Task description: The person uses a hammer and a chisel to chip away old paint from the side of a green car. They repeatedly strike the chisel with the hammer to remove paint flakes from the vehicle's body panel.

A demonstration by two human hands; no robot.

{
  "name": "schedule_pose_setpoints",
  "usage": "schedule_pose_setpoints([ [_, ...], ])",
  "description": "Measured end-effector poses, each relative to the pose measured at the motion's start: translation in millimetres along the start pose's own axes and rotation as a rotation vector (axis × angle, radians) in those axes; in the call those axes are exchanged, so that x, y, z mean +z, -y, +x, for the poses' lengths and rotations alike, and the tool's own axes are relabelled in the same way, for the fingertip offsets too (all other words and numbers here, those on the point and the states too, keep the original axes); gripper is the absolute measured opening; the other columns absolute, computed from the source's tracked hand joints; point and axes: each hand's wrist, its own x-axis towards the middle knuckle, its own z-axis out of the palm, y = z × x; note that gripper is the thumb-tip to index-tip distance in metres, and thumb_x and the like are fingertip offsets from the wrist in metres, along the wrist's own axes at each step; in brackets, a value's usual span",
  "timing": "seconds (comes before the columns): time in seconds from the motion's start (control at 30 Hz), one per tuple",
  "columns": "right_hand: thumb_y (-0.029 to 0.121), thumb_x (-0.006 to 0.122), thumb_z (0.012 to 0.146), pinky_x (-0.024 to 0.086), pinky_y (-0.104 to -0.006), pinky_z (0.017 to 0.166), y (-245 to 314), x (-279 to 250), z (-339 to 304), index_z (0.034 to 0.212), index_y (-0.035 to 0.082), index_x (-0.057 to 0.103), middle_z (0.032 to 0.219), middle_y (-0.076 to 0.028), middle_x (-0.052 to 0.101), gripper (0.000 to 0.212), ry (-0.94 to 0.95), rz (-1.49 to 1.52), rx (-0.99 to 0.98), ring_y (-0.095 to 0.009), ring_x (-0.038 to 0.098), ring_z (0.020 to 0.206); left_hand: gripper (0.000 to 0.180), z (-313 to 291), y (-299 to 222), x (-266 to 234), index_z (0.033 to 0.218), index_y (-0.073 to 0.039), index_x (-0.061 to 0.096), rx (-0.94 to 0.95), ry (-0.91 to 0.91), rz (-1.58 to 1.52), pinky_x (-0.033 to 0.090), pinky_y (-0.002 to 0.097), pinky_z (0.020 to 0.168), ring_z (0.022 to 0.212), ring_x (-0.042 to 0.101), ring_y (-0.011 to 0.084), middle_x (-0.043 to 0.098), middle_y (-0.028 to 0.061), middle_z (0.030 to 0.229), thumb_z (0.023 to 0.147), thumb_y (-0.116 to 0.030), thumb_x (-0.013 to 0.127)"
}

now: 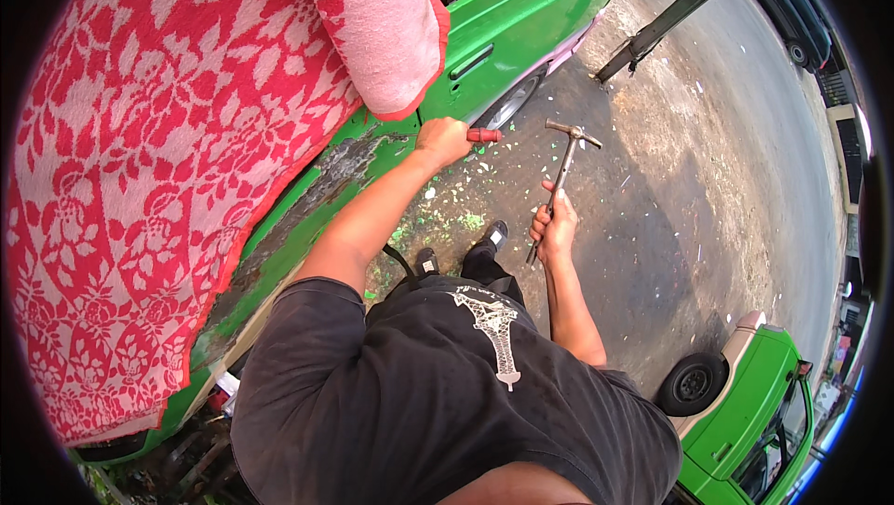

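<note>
My left hand [445, 142] is closed round a tool whose red handle end [485, 135] sticks out to the right of the fist. The rest of that tool is hidden by the hand and the car body. This fist is at the edge of a green car panel [331, 170], where the paint is scraped away in dark and grey patches. Lower and to the right, my right hand [556, 225] grips a thin metal hammer [565, 165] by its shaft. The hammer's narrow head [574, 133] points up, apart from the panel and the red handle.
A red and pink floral blanket [168, 151] drapes over the car at left. The green car door [521, 20] and a wheel [514, 102] lie beyond my left hand. Paint chips litter the ground. A metal post [684, 11] stands far right; another green vehicle [745, 412] is at lower right.
</note>
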Motion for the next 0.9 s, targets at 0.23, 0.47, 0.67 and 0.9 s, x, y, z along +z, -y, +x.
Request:
schedule_pose_setpoints([
  [0.23,0.041,0.044,0.105,0.023,-0.0237,0.036,3,0,3,0.122,0.009,0.06,0.056,0.005,0.037,0.039,-0.007,0.063,0.001,-0.005,0.027,0.04,0.024,-1,0,-4,0.082,-0.011,0.075,0.008,-0.019,-0.009,0.055,0.0479,0.072,0.076,0.069,0.038,0.071,0.0187,0.081,0.08,-0.03,0.062],
  [0.47,0.04,0.046,0.104,0.023,-0.0232,0.036,-3,-3,5,0.126,0.009,0.058,0.055,0.005,0.036,0.039,0.051,-0.003,0.055,-0.004,0.028,0.04,0.026,-1,-2,-6,0.079,-0.009,0.075,0.004,-0.038,-0.017,0.055,0.0479,0.072,0.076,0.069,0.0382,0.07,0.0189,0.079,0.081,-0.031,0.062],
  [0.67,0.037,0.048,0.105,0.023,-0.0229,0.035,-7,2,5,0.122,0.01,0.061,0.056,0.005,0.039,0.035,0.081,-0.186,0.078,-0.005,0.029,0.039,0.024,2,-3,-11,0.082,-0.009,0.075,0.001,-0.015,-0.046,0.055,0.0473,0.074,0.078,0.069,0.0383,0.071,0.0197,0.082,0.081,-0.028,0.061],
  [0.9,0.038,0.047,0.105,0.023,-0.0223,0.036,-4,8,-5,0.121,0.009,0.061,0.056,0.005,0.039,0.036,0.118,-0.243,0.07,-0.004,0.029,0.04,0.024,-13,-5,-12,0.083,-0.009,0.075,-0.002,-0.024,-0.068,0.055,0.0473,0.075,0.079,0.07,0.038,0.071,0.02,0.082,0.081,-0.028,0.06],
])
